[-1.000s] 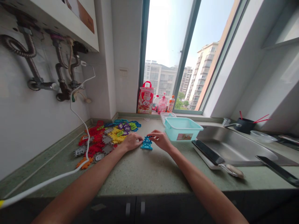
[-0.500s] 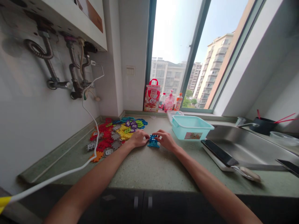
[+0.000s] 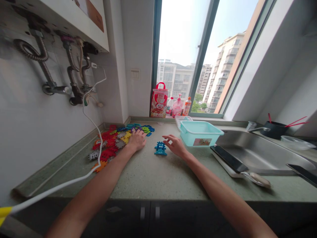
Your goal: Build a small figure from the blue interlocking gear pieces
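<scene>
Head view: work on the blue notched plastic assembly (image 3: 160, 149) is apparently paused, right hand (image 3: 175, 145) half-open, empty; multicoloured plastic pieces (image 3: 120, 144) are now reached by left hand (image 3: 137, 140), grip unclear.

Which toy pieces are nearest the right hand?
The blue assembly beside the right hand: it sits apart on the counter, while the other pieces lie heaped by the left hand.

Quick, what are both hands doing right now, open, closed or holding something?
Left hand: at the pile of colourful pieces; its grip cannot be told.
Right hand: open, beside the blue piece; contact is unclear.
</scene>
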Motion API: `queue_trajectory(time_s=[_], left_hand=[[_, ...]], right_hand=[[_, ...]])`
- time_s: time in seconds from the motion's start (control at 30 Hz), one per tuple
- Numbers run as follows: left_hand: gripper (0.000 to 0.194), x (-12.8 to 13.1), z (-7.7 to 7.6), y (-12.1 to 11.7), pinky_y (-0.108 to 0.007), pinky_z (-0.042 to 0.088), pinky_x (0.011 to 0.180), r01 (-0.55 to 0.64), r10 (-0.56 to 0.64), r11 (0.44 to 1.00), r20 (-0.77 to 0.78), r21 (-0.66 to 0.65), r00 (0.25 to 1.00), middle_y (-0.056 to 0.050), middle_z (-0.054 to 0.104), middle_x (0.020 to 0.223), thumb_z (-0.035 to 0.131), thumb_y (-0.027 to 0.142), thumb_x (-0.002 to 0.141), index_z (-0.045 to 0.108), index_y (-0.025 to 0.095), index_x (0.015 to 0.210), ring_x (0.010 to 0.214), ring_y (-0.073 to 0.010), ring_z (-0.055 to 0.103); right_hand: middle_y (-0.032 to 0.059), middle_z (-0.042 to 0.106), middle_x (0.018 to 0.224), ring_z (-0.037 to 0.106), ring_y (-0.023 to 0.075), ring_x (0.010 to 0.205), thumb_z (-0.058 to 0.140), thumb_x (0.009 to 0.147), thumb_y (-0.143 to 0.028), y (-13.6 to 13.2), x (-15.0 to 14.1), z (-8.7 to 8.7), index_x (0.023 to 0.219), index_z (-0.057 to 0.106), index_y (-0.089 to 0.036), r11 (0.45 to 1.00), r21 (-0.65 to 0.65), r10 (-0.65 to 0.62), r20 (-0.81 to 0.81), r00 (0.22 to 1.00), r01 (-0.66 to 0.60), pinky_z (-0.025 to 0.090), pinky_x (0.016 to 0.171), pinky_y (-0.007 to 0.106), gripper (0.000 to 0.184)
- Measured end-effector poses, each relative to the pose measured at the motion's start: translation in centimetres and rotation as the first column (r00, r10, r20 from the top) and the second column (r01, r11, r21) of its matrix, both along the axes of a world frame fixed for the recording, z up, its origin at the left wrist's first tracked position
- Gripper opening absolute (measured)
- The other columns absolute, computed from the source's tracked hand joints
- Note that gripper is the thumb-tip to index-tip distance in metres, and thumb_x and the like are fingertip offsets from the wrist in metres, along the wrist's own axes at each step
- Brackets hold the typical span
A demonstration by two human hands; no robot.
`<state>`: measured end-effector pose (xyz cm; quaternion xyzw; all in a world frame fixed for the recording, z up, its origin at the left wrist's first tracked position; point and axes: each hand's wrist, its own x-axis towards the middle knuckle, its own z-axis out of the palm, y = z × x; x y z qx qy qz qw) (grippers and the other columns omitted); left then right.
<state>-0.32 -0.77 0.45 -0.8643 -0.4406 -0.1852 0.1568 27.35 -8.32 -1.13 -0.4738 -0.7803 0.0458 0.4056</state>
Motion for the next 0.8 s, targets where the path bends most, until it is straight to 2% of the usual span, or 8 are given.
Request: queue_trajectory(time_s=[0.13, 0.27, 0.4, 0.53, 0.67, 0.8], left_hand=[[0.035, 1.8, -1.0, 1.1, -0.054, 0.035, 0.110, -0.011, 0.010, 0.999, -0.024, -0.045, 1.000, -0.015, 0.064, 0.138, 0.052, 0.030, 0.096, 0.073, 0.024, 0.124, 0.131, -0.0353, 0.050], [0.033, 2.1, -1.2, 1.4, -0.057, 0.032, 0.114, -0.050, 0.049, 0.997, -0.012, -0.065, 0.999, -0.013, 0.058, 0.148, 0.056, 0.036, 0.095, 0.075, 0.027, 0.121, 0.143, -0.0371, 0.039], [0.026, 1.4, -0.3, 0.4, -0.051, 0.037, 0.110, 0.068, -0.065, 0.994, 0.036, -0.085, 0.997, -0.012, 0.066, 0.131, 0.066, 0.045, 0.092, 0.079, 0.024, 0.102, 0.127, -0.0331, 0.052], [0.020, 0.9, 0.3, -0.6, -0.042, 0.043, 0.101, 0.175, -0.168, 0.969, 0.057, -0.176, 0.984, -0.008, 0.070, 0.110, 0.068, 0.039, 0.092, 0.076, 0.023, 0.086, 0.111, -0.0275, 0.059], [0.019, 0.7, 0.4, -0.8, -0.037, 0.044, 0.095, 0.220, -0.223, 0.959, 0.003, -0.179, 0.975, -0.010, 0.070, 0.107, 0.059, 0.032, 0.098, 0.072, 0.019, 0.095, 0.107, -0.0260, 0.061], [0.022, 0.9, 0.1, -0.6, -0.036, 0.045, 0.093, 0.163, -0.155, 0.970, 0.056, -0.180, 0.986, -0.011, 0.071, 0.110, 0.049, 0.030, 0.104, 0.067, 0.017, 0.106, 0.104, -0.0255, 0.063]], right_hand=[[0.0076, 0.074, 0.109, 0.072, 0.0168, 0.084, 0.055, 0.105, -0.039, 0.1, -0.6, 0.2, 0.125, 0.075, -0.024, 1.000, -0.001, -0.028, -0.040, 0.999, 0.028, 0.056, 0.073, 0.026, 0.032], [0.0075, 0.074, 0.110, 0.070, 0.0151, 0.079, 0.051, 0.106, -0.041, 0.2, -0.6, 0.4, 0.124, 0.075, -0.023, 0.999, -0.008, -0.049, -0.028, 0.998, 0.049, 0.054, 0.074, 0.026, 0.035], [0.0072, 0.075, 0.112, 0.069, 0.0145, 0.076, 0.051, 0.107, -0.041, 0.2, 0.5, 0.5, 0.123, 0.076, -0.023, 0.996, -0.005, -0.086, -0.031, 0.996, 0.086, 0.053, 0.078, 0.027, 0.034], [0.0078, 0.075, 0.111, 0.070, 0.0164, 0.083, 0.052, 0.107, -0.039, 0.2, 1.4, 0.5, 0.121, 0.076, -0.022, 0.993, 0.016, -0.112, -0.060, 0.992, 0.113, 0.053, 0.082, 0.028, 0.032], [0.0074, 0.075, 0.112, 0.068, 0.0145, 0.077, 0.051, 0.107, -0.040, 0.0, 1.4, 0.6, 0.122, 0.076, -0.023, 0.996, 0.012, -0.085, -0.074, 0.994, 0.086, 0.054, 0.079, 0.026, 0.034], [0.0072, 0.073, 0.113, 0.068, 0.0131, 0.076, 0.049, 0.108, -0.042, -0.3, 1.0, 0.5, 0.128, 0.073, -0.023, 0.999, 0.024, -0.041, -0.105, 0.994, 0.044, 0.055, 0.072, 0.024, 0.036]])
